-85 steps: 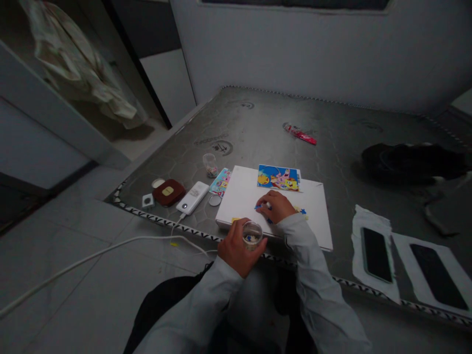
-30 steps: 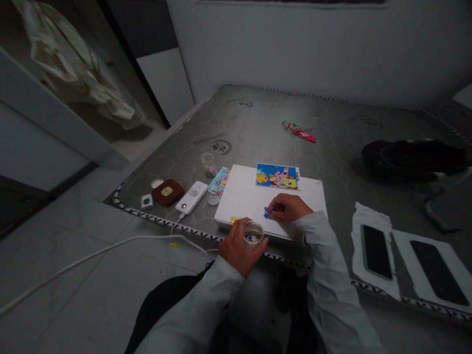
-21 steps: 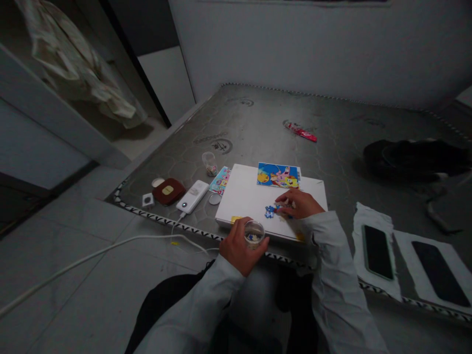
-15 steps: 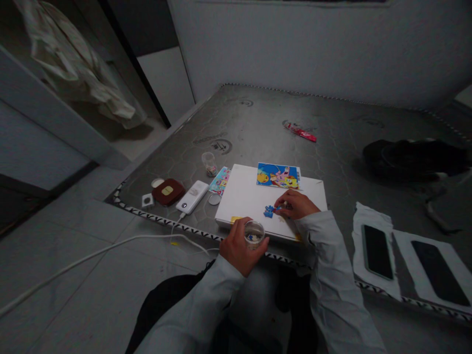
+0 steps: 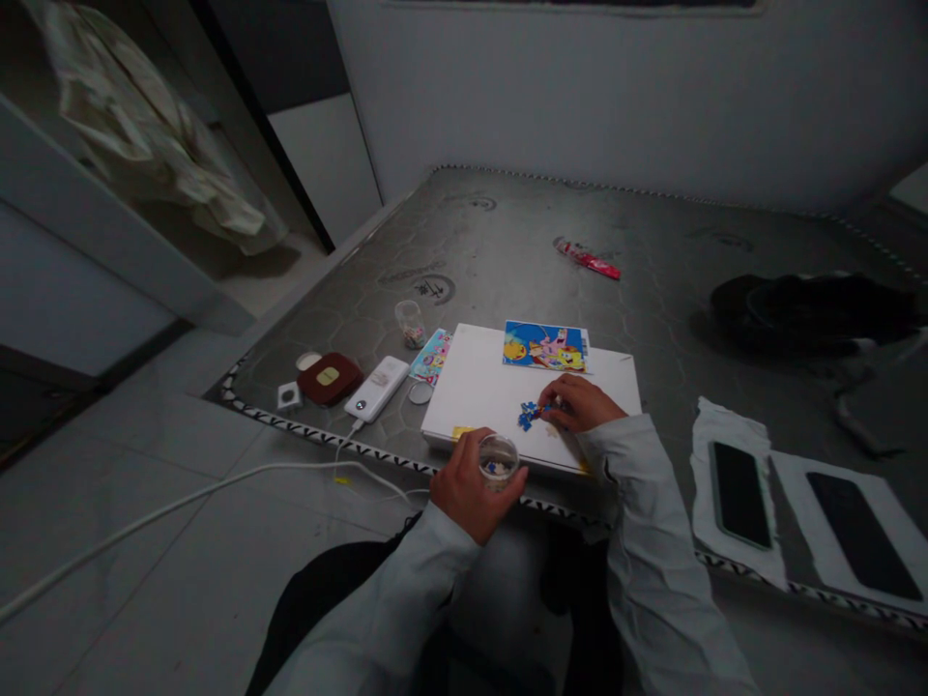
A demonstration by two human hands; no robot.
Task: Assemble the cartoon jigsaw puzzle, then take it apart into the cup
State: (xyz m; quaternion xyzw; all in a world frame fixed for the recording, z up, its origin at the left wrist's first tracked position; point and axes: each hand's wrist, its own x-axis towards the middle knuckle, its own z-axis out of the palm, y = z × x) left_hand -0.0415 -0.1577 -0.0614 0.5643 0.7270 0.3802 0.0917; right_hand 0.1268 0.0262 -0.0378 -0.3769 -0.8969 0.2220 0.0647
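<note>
My left hand (image 5: 475,488) is wrapped round a clear plastic cup (image 5: 499,458) with a few small jigsaw pieces at its bottom, held at the front edge of a flat white box (image 5: 475,372). On the box top lies a small cluster of joined blue jigsaw pieces (image 5: 527,417). My right hand (image 5: 578,401) is closed in a pinch at the right side of that cluster, on a small puzzle piece mostly hidden by the fingers. Behind it, a picture card (image 5: 545,346) with cartoon figures on blue lies flat at the box's back edge.
Left of the box are a lid (image 5: 420,391), a white power bank (image 5: 377,389) with a cable, a brown case (image 5: 331,378) and another clear cup (image 5: 411,324). Two phones (image 5: 739,494) lie at right. A red wrapper (image 5: 589,259) is farther back.
My right hand stays at the blue cluster with only a slight shift of its fingers. My left hand keeps the cup in the same place. The view has shifted very slightly.
</note>
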